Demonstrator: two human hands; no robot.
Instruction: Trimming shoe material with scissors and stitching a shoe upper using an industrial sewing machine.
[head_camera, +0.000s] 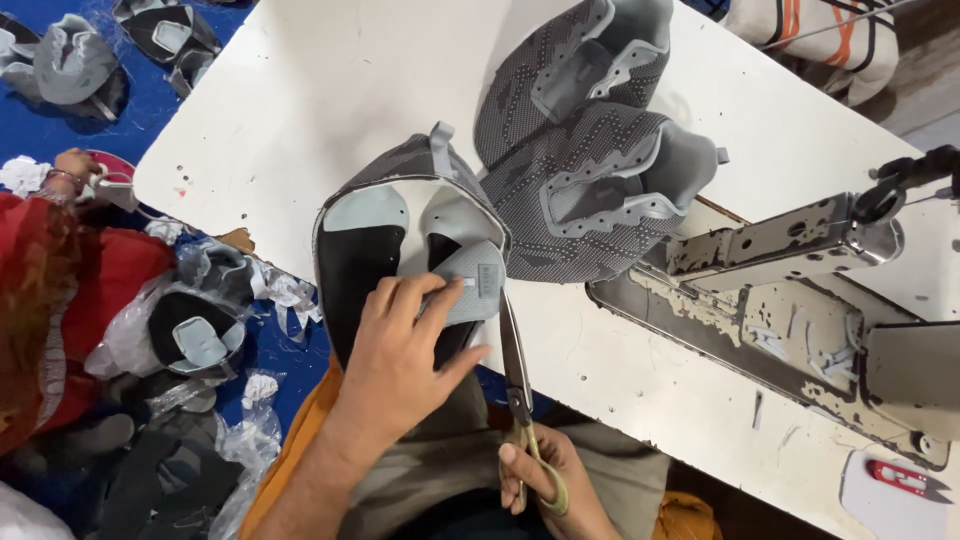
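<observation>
- Left hand (400, 355) presses the grey tongue of a shoe upper (405, 235) at the bench's (300, 90) near edge.
- Right hand (545, 480), fingers closed through the handles, holds scissors (516, 372), blades beside the tongue.
- Trimming appears under way; two uppers (590, 150) lie mid-bench by the sewing machine (800, 300).

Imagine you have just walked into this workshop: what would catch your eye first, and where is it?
At the centre, the left hand presses a grey shoe upper at the edge of the white table, while the right hand works yellow-handled scissors along its side. Behind lies a pile of patterned grey uppers; to the right stands a worn sewing machine.
</observation>
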